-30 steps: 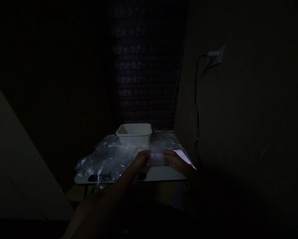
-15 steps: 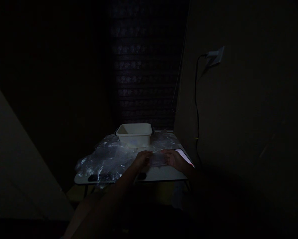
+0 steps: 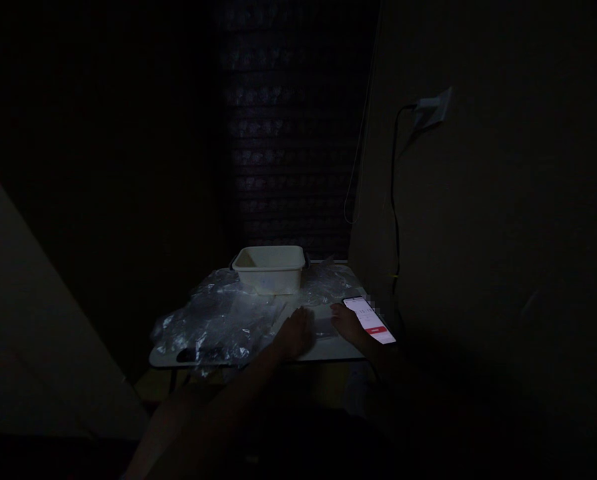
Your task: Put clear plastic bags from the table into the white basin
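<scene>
In dim light, my left hand (image 3: pixel 297 333) is over the front of the small white table (image 3: pixel 328 351), its fingers bent and blurred. My right hand (image 3: pixel 346 320) is a little to the right, beside the lit phone (image 3: pixel 371 321). Between the two hands lies a flat, clear plastic piece (image 3: pixel 322 324), its edges hard to make out. Whether either hand grips it cannot be seen. Behind my hands stands a white rectangular tub (image 3: pixel 271 277) with dark handles.
Crumpled clear plastic bags (image 3: pixel 213 320) cover the table's left side, and more plastic (image 3: pixel 328 283) lies right of the tub. A black cord (image 3: pixel 393 193) hangs from the wall socket (image 3: pixel 441 107) at the right.
My left hand has moved down and slightly right, and the hands no longer hold the clear piece up between them. My right hand has shifted a little, showing more of the phone.
</scene>
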### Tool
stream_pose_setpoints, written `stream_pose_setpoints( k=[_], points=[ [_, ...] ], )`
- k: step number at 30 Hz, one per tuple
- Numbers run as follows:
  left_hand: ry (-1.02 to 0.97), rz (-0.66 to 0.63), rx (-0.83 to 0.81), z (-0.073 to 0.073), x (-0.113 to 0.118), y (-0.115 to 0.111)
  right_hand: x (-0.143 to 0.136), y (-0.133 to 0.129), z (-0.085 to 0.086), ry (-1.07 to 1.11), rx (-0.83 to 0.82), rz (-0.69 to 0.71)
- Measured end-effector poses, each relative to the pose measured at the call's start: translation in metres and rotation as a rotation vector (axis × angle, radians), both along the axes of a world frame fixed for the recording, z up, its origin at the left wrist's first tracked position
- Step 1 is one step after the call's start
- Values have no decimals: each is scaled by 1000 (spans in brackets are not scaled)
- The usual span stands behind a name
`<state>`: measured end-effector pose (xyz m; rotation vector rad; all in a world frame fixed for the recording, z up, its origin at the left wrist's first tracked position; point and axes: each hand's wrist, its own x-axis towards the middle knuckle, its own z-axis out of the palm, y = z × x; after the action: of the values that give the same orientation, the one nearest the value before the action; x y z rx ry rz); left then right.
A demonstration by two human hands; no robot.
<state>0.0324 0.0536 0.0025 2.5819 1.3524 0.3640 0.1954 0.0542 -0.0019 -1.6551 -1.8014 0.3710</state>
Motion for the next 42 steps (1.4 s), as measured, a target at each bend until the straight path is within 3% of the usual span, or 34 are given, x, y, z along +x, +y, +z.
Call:
stream_pose_setpoints(
  k=[3,5,7,10,15,23,42],
  points=[
    [220,-81,33,1,6,-13,-3,-5,2,-226,69,28],
    [311,-119,42,-1,9,-17,-7,-11,2,-414,129,144],
    [371,-137,57,-4,11,-18,-13,-16,-1,-523,157,258],
    [385,-149,94,-12,12,-14,-20,-21,-6,-595,153,304],
    [357,-112,143,-17,14,-12,-21,-22,-12,-640,134,286],
    [377,-91,158,-10,19,-19,-17,-23,-20,-641,115,288],
    [421,-55,115,-12,23,-19,-18,-25,-19,-607,55,308]
  ],
)
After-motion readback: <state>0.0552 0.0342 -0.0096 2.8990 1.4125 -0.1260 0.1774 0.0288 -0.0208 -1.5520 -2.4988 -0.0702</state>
